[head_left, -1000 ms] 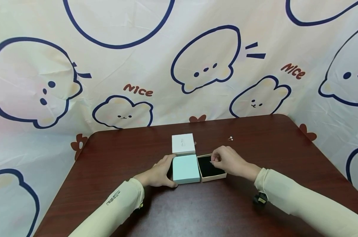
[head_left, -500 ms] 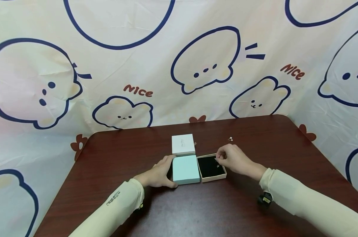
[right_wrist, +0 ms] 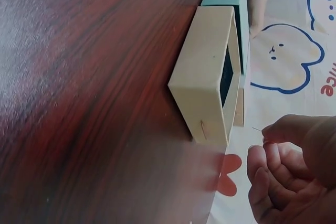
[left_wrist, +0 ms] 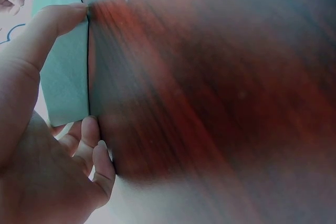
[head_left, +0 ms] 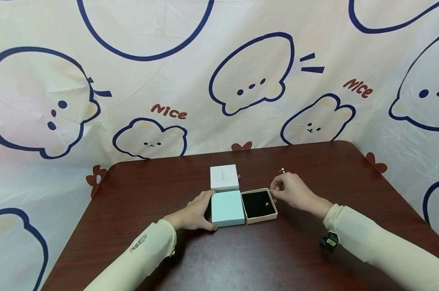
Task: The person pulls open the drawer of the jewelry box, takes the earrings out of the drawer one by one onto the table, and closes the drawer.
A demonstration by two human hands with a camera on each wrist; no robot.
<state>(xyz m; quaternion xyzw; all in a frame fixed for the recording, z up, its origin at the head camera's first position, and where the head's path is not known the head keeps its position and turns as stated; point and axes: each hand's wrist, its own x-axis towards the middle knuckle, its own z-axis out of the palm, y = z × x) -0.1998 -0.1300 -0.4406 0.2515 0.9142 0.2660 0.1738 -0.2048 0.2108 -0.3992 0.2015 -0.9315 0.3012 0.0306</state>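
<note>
My left hand grips the left side of a closed-looking teal box, thumb at its near corner and fingers at its far corner. Against the right of that box sits a cream jewelry box with a black lining, on which lies a small star-shaped earring. Just off the far right corner, my right hand pinches a tiny earring; its thin pin pokes out from the fingertips in the right wrist view, while the rest is hidden by the fingers.
Behind the teal box stands a white box with small print on top. A pair of small pearl-like earrings lies just beyond my right hand on the dark wooden table. A patterned cloth hangs behind the table.
My right hand has moved right and away, out of the cream box, carrying one small earring from the lining. The other star-shaped earring has come into sight. My left hand stays put.
</note>
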